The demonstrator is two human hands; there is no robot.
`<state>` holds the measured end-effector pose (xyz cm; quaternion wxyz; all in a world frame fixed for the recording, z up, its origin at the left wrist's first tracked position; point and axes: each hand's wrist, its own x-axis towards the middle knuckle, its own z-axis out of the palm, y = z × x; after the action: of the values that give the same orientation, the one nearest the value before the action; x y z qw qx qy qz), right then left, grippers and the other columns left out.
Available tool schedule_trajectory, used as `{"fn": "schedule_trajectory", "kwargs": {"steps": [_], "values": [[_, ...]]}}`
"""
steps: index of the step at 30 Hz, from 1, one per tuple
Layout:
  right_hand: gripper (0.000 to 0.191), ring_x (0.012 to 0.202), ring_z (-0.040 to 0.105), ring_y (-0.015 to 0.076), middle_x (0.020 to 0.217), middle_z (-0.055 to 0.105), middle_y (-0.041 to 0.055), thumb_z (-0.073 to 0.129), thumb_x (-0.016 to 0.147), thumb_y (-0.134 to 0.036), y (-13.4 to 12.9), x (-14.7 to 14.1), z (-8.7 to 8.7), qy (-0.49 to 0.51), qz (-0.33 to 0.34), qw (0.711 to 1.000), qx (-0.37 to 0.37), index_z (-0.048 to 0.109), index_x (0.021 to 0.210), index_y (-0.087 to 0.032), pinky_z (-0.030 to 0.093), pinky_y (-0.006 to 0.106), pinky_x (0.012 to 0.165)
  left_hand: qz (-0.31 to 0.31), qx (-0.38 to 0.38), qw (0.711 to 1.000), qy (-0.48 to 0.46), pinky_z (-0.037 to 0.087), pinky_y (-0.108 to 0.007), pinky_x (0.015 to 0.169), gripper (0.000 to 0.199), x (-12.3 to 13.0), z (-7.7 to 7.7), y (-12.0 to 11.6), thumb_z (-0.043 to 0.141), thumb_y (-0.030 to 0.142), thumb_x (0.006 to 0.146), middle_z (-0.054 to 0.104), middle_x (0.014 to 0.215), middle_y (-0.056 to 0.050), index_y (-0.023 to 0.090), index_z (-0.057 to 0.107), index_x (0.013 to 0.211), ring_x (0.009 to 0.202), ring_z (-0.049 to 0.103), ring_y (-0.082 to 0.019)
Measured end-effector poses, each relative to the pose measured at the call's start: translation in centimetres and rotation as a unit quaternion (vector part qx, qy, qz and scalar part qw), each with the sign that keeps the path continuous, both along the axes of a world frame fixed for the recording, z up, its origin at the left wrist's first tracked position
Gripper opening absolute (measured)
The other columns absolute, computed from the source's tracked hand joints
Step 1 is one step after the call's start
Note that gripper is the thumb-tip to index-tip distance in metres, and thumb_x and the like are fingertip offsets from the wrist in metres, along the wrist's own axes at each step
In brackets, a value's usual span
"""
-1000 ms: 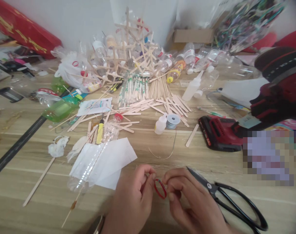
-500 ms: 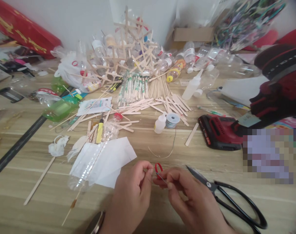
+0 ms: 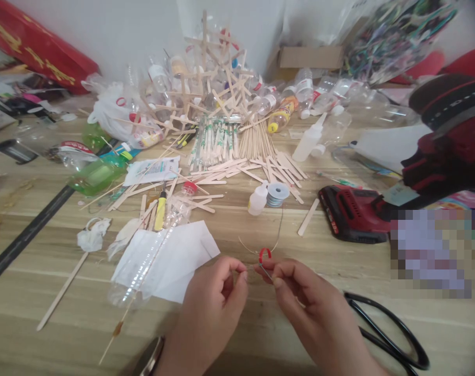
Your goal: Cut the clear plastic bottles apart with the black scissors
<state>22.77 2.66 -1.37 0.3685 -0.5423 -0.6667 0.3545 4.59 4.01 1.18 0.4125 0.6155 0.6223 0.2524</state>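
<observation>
My right hand (image 3: pixel 310 303) pinches a small red plastic ring (image 3: pixel 265 254) with a short thin grey wire (image 3: pixel 266 273) running across it, over the wooden table. To its left, my left hand (image 3: pixel 217 297) has thumb and forefinger pressed together; a faint thin strand seems to reach from the fingertips towards the ring, but what they hold is too small to make out. Black-handled scissors (image 3: pixel 390 329) lie beside my right hand, their blades hidden behind it. Beyond the hands stands a spool of grey wire (image 3: pixel 277 194), its loose end curling towards me.
Paper sheets (image 3: pixel 198 245) and a clear plastic bottle (image 3: pixel 143 271) with a skewer lie left. A small glue bottle (image 3: pixel 257 199) stands by the spool. A red-and-black power tool (image 3: pixel 355 211) is at right. Sticks (image 3: pixel 222 169) and a bottle pile (image 3: pixel 175 78) fill the back.
My right hand has moved slightly up and right with the red ring, covering the scissors' blades. The gap between my hands has widened; my left hand has shifted only a little.
</observation>
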Motion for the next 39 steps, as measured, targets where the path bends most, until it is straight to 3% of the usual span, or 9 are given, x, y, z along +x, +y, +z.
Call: {"fn": "schedule_trajectory", "kwargs": {"steps": [6, 9, 16, 20, 22, 25, 31, 35, 39], "values": [[0.015, 0.078, 0.071, 0.0121, 0.09, 0.073, -0.0007, 0.051, 0.096, -0.023, 0.23, -0.28, 0.17, -0.026, 0.015, 0.999, -0.014, 0.059, 0.084, -0.024, 0.056, 0.016, 0.07, -0.004, -0.134, 0.981, -0.139, 0.029, -0.024, 0.051, 0.019, -0.07, 0.46, 0.55, 0.054, 0.037, 0.084, 0.043, 0.059, 0.007, 0.021, 0.059, 0.076, 0.056, 0.04, -0.013], [0.016, 0.074, 0.07, 0.0122, 0.087, 0.072, -0.0011, 0.049, 0.096, -0.022, 0.31, -0.43, 0.3, -0.031, 0.018, 0.999, -0.012, 0.059, 0.083, -0.024, 0.054, 0.016, 0.063, 0.007, -0.155, 0.974, -0.166, 0.031, -0.024, 0.053, 0.02, -0.15, 0.42, 0.76, 0.056, 0.038, 0.084, 0.046, 0.061, 0.007, 0.02, 0.06, 0.076, 0.058, 0.041, -0.013], [0.014, 0.061, 0.067, 0.0116, 0.074, 0.07, -0.003, 0.052, 0.098, -0.024, 0.29, -0.47, 0.46, -0.03, 0.015, 0.999, -0.011, 0.061, 0.088, -0.023, 0.052, 0.015, 0.054, 0.007, -0.099, 0.988, -0.117, 0.031, -0.024, 0.051, 0.01, -0.3, 0.21, 0.42, 0.052, 0.026, 0.082, 0.044, 0.057, 0.008, 0.021, 0.061, 0.082, 0.053, 0.041, -0.013], [0.013, 0.066, 0.071, 0.0113, 0.078, 0.073, -0.0035, 0.052, 0.1, -0.025, 0.14, -0.34, 0.52, -0.024, 0.025, 0.999, -0.022, 0.062, 0.092, -0.024, 0.055, 0.015, 0.059, -0.021, 0.017, 0.999, -0.047, 0.04, -0.025, 0.059, 0.018, -0.37, -0.09, 0.16, 0.047, 0.018, 0.083, 0.06, 0.067, 0.003, 0.021, 0.065, 0.084, 0.061, 0.054, -0.015], [0.013, 0.07, 0.072, 0.0109, 0.08, 0.074, -0.0034, 0.051, 0.1, -0.024, 0.09, -0.27, 0.5, -0.017, 0.04, 0.999, -0.031, 0.063, 0.096, -0.024, 0.055, 0.014, 0.06, -0.042, 0.039, 0.997, -0.041, 0.043, -0.025, 0.064, 0.022, -0.4, -0.11, 0.1, 0.046, 0.02, 0.089, 0.067, 0.074, 0.001, 0.022, 0.068, 0.088, 0.066, 0.058, -0.015], [0.013, 0.07, 0.072, 0.0104, 0.081, 0.074, -0.0036, 0.049, 0.101, -0.021, 0.08, -0.29, 0.37, -0.014, 0.056, 0.998, -0.026, 0.062, 0.098, -0.024, 0.054, 0.013, 0.058, -0.06, 0.017, 0.997, -0.049, 0.041, -0.025, 0.061, 0.021, -0.42, 0.02, 0.05, 0.05, 0.028, 0.093, 0.067, 0.072, 0.002, 0.023, 0.071, 0.092, 0.064, 0.056, -0.015], [0.015, 0.071, 0.072, 0.0103, 0.089, 0.075, -0.0033, 0.05, 0.1, -0.017, -0.08, -0.51, -0.14, -0.037, 0.066, 0.997, 0.031, 0.063, 0.101, -0.025, 0.055, 0.015, 0.06, -0.058, -0.071, 0.993, -0.069, 0.034, -0.025, 0.054, 0.019, -0.29, 0.19, 0.12, 0.059, 0.033, 0.087, 0.055, 0.059, 0.005, 0.023, 0.075, 0.092, 0.056, 0.05, -0.014], [0.019, 0.078, 0.074, 0.0123, 0.097, 0.076, 0.0, 0.048, 0.101, -0.015, -0.39, -0.35, -0.26, -0.063, 0.083, 0.993, 0.06, 0.064, 0.106, -0.025, 0.056, 0.016, 0.062, -0.044, -0.093, 0.991, -0.088, 0.033, -0.025, 0.053, 0.02, -0.15, 0.1, 0.25, 0.059, 0.031, 0.085, 0.054, 0.057, 0.005, 0.023, 0.077, 0.09, 0.055, 0.047, -0.014], [0.02, 0.075, 0.074, 0.0135, 0.093, 0.076, -0.0002, 0.048, 0.101, -0.015, -0.42, -0.23, -0.11, -0.091, 0.083, 0.987, 0.101, 0.064, 0.106, -0.026, 0.057, 0.018, 0.066, -0.039, -0.104, 0.989, -0.096, 0.032, -0.025, 0.053, 0.019, -0.08, 0.06, 0.32, 0.06, 0.032, 0.084, 0.052, 0.056, 0.005, 0.022, 0.077, 0.086, 0.055, 0.046, -0.013]]}}
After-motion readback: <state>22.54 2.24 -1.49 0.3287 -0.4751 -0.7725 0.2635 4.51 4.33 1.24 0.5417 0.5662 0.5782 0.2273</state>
